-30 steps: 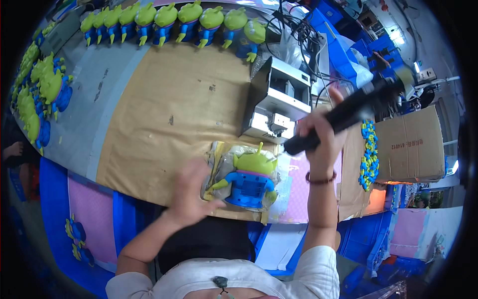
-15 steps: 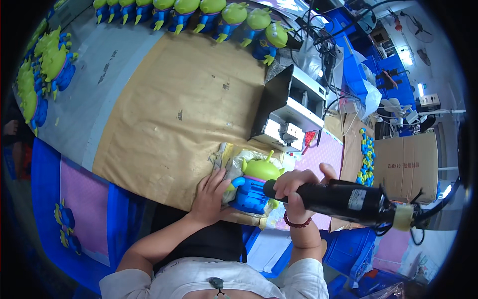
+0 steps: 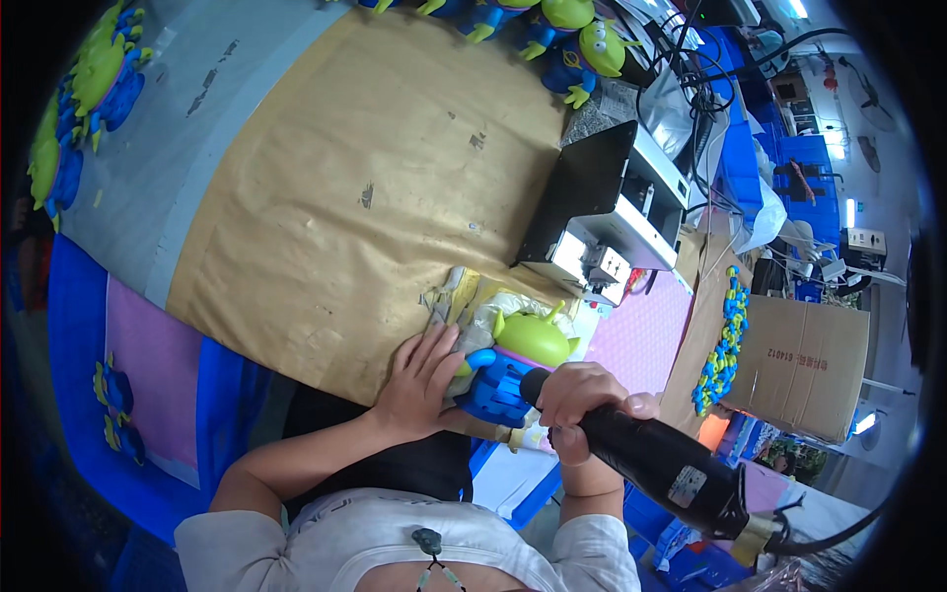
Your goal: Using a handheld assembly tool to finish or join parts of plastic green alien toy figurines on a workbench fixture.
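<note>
A toy figure [image 3: 496,391] with a green head and blue body lies back up on a padded, plastic-wrapped holder [image 3: 473,308] at the table's near edge. My left hand [image 3: 418,383] holds it from the left side, fingers stretched along its blue arm and the wrapping; the thumb is hidden. In my right hand [image 3: 580,403] is a black electric screwdriver [image 3: 646,456], gripped near its front. Its nose meets the right side of the toy's blue back. The tip and any screw are hidden. The tool slants down to the right, with its cable trailing behind.
A black and silver screw feeder [image 3: 602,222] stands beyond the toy. Several finished-looking figures [image 3: 582,64] line the far edge and left side. Small blue-yellow parts [image 3: 725,345] lie at right beside a cardboard box [image 3: 799,365]. A blue bin [image 3: 79,326] sits at lower left.
The screwdriver's rear end has swung down toward me, while its nose stays at the toy's back. My left hand keeps its hold. The whole view has shifted slightly.
</note>
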Demonstrator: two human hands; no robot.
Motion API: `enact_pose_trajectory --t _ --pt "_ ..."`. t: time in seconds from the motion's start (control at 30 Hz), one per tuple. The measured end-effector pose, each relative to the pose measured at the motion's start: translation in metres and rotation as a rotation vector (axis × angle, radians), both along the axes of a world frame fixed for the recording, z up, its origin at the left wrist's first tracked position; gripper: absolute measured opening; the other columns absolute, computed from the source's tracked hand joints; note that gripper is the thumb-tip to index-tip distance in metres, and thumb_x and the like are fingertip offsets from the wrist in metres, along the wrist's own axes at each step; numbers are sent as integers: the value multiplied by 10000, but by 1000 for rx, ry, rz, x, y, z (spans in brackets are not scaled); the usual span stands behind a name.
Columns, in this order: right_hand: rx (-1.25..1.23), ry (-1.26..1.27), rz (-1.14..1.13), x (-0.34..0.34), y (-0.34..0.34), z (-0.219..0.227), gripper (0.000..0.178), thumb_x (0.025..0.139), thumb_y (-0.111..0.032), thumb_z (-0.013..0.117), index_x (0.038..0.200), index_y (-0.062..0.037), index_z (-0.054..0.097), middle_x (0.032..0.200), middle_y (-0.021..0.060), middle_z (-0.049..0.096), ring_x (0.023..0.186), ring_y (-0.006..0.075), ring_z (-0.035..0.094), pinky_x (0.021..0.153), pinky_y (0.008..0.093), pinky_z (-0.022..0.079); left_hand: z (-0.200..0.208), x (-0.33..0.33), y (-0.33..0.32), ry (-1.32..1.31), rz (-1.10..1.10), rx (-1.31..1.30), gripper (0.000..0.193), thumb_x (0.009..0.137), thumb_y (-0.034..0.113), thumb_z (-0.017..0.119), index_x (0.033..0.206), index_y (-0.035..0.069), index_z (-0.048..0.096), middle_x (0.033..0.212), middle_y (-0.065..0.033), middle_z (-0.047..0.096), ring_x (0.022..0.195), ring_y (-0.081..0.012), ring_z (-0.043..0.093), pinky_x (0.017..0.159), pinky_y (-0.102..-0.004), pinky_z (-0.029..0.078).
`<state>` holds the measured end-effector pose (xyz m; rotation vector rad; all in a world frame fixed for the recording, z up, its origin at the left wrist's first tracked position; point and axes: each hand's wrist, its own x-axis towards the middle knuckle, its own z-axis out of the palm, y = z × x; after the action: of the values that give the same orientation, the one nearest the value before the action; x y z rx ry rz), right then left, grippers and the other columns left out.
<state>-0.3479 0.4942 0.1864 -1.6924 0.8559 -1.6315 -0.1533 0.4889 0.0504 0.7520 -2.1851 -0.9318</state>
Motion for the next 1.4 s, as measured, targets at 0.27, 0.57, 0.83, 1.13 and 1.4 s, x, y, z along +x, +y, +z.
enact_pose_trajectory --t 0.27,0.57,0.83,1.13,1.4 --pt "30 -64 -121 -4 7 21 570 812 12 658 1235 -187 334 714 43 544 553 199 560 551 362 501 9 -4 -3 8 20 12 852 664 282 812 1342 50 351 1438 -243 352 1348 -428 339 1071 -531 273" --pt "14 -150 -713 -98 -71 37 558 763 26 614 1251 27 344 667 68 591 592 133 583 617 272 472 9 -8 2 19 31 -9 1011 541 204 870 1376 84 313 1446 -229 339 1351 -412 330 1076 -524 268" --pt "214 -265 -543 -85 -62 55 611 780 48 591 1330 75 326 703 84 590 566 164 585 579 299 495 9 -7 4 2 51 -19 1034 519 186 877 1380 94 312 1443 -217 346 1353 -403 331 1077 -508 273" --pt "-5 -202 -588 -94 -65 44 559 802 63 603 1301 17 356 699 60 599 606 152 616 623 283 507 8 -9 4 -3 55 -26 1004 543 183 862 1381 97 317 1451 -218 343 1360 -401 326 1080 -500 269" --pt "290 -227 -549 -101 -77 49 540 773 2 652 1248 60 401 709 65 588 558 160 596 547 283 478 7 -10 4 5 63 -47 991 551 184 861 1378 98 323 1447 -220 350 1356 -401 335 1077 -500 273"
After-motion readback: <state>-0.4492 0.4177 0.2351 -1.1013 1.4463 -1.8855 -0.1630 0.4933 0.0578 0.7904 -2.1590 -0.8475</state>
